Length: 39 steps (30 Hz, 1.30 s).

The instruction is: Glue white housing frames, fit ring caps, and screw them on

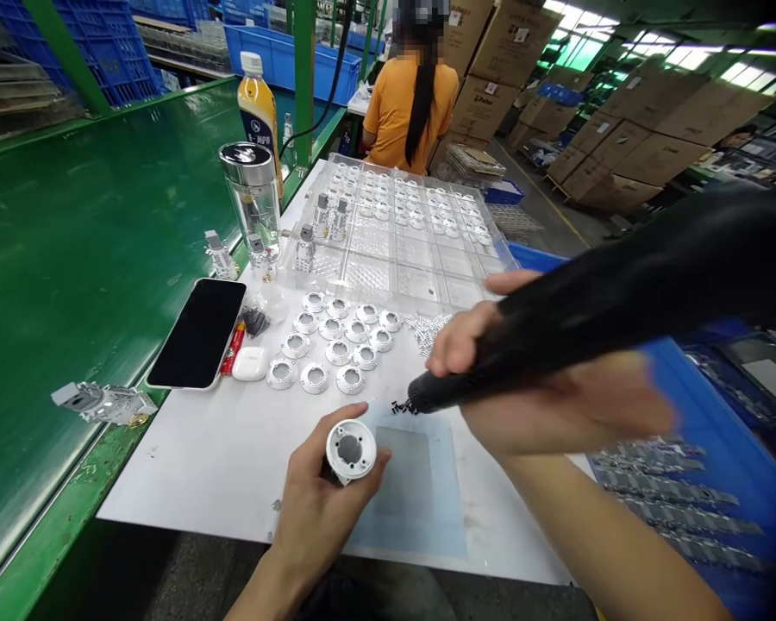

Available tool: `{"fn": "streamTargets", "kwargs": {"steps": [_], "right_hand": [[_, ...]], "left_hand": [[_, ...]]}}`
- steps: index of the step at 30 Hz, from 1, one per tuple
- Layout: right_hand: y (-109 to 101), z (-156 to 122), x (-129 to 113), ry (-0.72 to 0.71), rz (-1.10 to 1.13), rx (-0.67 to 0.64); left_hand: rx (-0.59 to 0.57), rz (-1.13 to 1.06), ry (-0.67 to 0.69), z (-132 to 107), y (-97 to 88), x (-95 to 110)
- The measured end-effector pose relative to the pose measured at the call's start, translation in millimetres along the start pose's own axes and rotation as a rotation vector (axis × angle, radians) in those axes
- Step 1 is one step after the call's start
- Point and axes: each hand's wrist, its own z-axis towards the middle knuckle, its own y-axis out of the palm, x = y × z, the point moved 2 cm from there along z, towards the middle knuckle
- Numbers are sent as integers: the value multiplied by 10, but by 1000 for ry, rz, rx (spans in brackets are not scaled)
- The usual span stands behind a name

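Observation:
My left hand [316, 500] is closed around a silver round metal housing [351, 450], its open end with small screw holes facing up. In my right hand [556, 401] is a black power screwdriver [556, 319], slanting down to the left and blurred toward its back end. The screwdriver's tip is over a small pile of black screws [402, 407] on the white tabletop. A light blue sheet [449, 483] lies beneath, right of the housing. Just beyond my left hand, several silver flanged rings [314, 378] are spread in rows, beside a heap of silver screws [423, 332].
A clear divided tray [368, 274] holds more rings and assemblies. At left are a phone [200, 335], a white earbud case [250, 363], a glass flask [255, 203] and a juice bottle [257, 103]. A blue bin [691, 388] with metal parts stands right. A person [410, 103] sits ahead.

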Motion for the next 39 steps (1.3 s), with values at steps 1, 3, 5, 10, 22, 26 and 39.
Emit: {"fn": "streamTargets", "kwargs": {"steps": [1,3,5,10,22,26,39], "right_hand": [[22,15,142,-20,48,33],[49,14,412,-35,92,75],[48,-7,590,-27,81,88],[0,-16,471,-32,60,143],[20,12,590,-7,59,130],[48,-14,172,-2,107,90],[166,-148,-171,166,127,-39]], "left_hand": [[12,-8,-18,0,-5,5],[21,-14,-43,-3,6,9],[15,4,-85,-5,25,-2],[59,134,-103,9,32,-42],[99,112,-99,5,28,-28],[74,69,-66,24,58,0],[16,55,86,20,118,155]]}}
